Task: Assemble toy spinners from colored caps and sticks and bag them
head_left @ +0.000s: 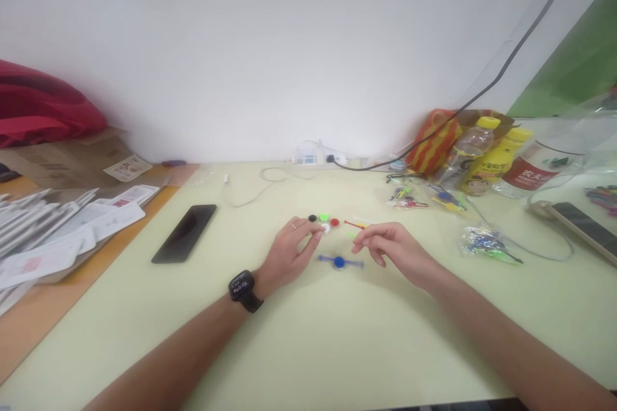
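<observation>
My left hand [293, 249], with a ring and a black watch on its wrist, has its thumb and forefinger closed at a small white disc [326, 228]. Beside that disc lie a black disc [312, 218], a green disc [324, 217] and a red disc [334, 223]. A blue bar with a round blue hub [339, 262] rests on the table between my hands. To its right hovers my right hand [393, 247], fingers loosely bent and apart, holding nothing visible. Near its fingertips are a thin red stick [353, 225] and a light green piece, partly hidden.
A black phone [184, 234] lies at left, beyond it stacked white packets [53, 231] and a cardboard box [72, 157]. Bagged plastic parts [486, 243], bottles [496, 160] and another phone [585, 228] occupy the right. A dark cable [482, 93] crosses the wall.
</observation>
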`<move>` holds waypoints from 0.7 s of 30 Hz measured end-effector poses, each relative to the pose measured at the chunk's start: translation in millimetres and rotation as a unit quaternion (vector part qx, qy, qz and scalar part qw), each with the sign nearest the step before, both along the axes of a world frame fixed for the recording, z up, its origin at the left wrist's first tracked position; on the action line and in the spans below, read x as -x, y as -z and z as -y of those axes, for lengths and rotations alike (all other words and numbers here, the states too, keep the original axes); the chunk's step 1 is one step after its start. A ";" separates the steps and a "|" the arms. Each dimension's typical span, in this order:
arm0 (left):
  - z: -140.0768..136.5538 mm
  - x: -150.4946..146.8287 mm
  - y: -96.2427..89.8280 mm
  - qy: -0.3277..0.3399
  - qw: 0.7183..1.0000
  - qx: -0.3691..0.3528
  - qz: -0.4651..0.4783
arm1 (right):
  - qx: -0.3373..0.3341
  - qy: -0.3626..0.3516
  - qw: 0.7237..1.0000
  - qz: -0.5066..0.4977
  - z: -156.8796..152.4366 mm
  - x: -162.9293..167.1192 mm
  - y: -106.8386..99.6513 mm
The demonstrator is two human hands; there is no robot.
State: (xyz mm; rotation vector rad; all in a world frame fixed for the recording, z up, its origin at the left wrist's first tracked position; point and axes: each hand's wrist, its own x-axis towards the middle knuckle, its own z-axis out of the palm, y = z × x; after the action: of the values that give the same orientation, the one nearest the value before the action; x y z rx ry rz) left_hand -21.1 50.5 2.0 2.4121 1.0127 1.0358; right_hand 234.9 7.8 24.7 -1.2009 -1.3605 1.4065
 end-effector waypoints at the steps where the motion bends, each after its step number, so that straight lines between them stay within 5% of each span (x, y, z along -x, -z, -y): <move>1: -0.1 0.0 0.3 0.000 1.000 0.000 -0.001 | -0.003 0.002 1.000 0.004 0.2 -0.1 -0.2; 11: -0.7 0.1 2.5 0.011 1.000 0.001 0.003 | -0.036 0.004 0.998 0.053 -0.7 -0.9 3.1; 21: -1.0 -1.1 4.8 0.012 1.000 -0.006 0.002 | -0.167 -0.033 0.968 0.186 -0.3 6.0 17.4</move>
State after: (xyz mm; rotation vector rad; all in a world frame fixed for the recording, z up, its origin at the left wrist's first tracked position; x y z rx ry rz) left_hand -19.9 51.5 -2.8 2.4242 0.9758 1.0418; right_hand 229.0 8.1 7.3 -1.2370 -1.8275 0.9693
